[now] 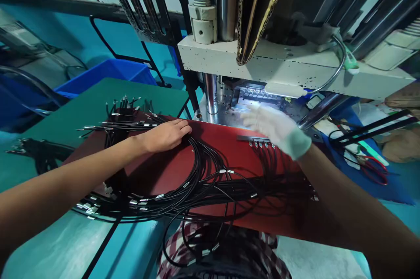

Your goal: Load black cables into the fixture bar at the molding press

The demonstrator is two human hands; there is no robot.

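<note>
My bare left hand [169, 135] rests on a bundle of black cables [197, 167] at the left of a red board [216, 132], its fingers curled over them. Silver metal tips show at the cable ends left of the hand. My right hand [275, 126], in a white glove and blurred by motion, is stretched out at the press front with nothing visible in it. Just below it, a narrow metal holder [243, 138] has several cable ends in a row. Behind the glove lies a lit metal mould [252, 94] on the press bed.
The press's thick upper plate [213, 58] hangs over the mould, with folded cardboard [251, 20] on it. Steel guide posts [211, 95] stand beside the bed. More cables lie on a green table [92, 99] at left. Red-handled pliers [374, 171] lie on a blue surface at right.
</note>
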